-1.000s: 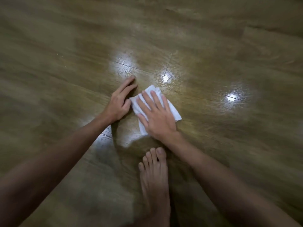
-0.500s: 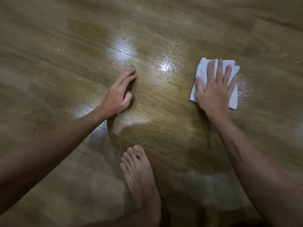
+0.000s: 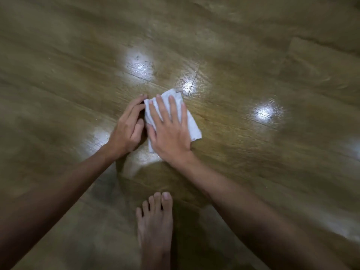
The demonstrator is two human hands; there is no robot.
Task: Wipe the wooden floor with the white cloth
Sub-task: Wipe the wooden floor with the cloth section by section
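Observation:
A folded white cloth (image 3: pixel 191 123) lies flat on the glossy wooden floor (image 3: pixel 253 162) near the middle of the view. My right hand (image 3: pixel 169 129) presses down on it with straight, spread fingers and covers most of it. My left hand (image 3: pixel 129 126) rests on the floor just left of the cloth, fingers straight, fingertips at the cloth's left edge.
My bare foot (image 3: pixel 155 227) stands on the floor just below the hands. Bright reflections of lamps (image 3: pixel 139 61) shine on wet-looking planks beyond and to the right of the cloth. Plank seams run diagonally across the floor.
My right hand slid the cloth far to the right half a second ago and has now brought it back left, next to my left hand. The left hand stayed in place.

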